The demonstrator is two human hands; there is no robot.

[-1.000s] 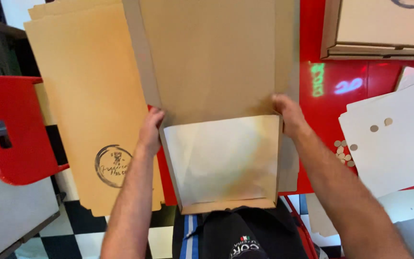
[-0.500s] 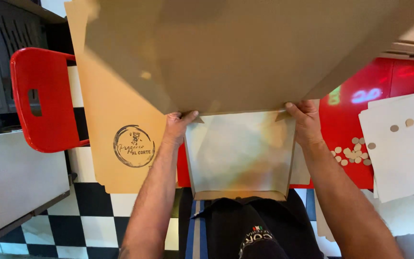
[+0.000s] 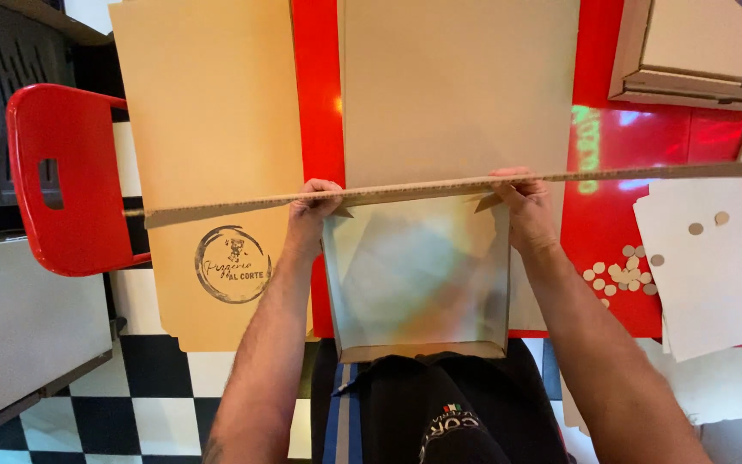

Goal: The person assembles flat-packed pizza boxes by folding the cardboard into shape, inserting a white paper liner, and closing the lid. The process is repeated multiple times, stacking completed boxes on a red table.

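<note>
While the lid panel [image 3: 440, 191] stands edge-on to the camera, the cardboard box [image 3: 418, 283] sits half-formed at the near edge of the red table [image 3: 611, 146]. Step, as judged: folding the lid. Left hand [image 3: 311, 210] and right hand [image 3: 521, 206] pinch the hinge corners, forearms parallel. Beside: flat box blanks [image 3: 216, 129], red chair [image 3: 57, 172].

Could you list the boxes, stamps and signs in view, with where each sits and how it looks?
Half-folded box: centre, brown, silvery inside, held by left hand and right hand.
Flat box blank: left, tan.
Round stamp: on the blank, dark.
Folded boxes: top right, stacked.
Light reflections: red table, green.
</note>
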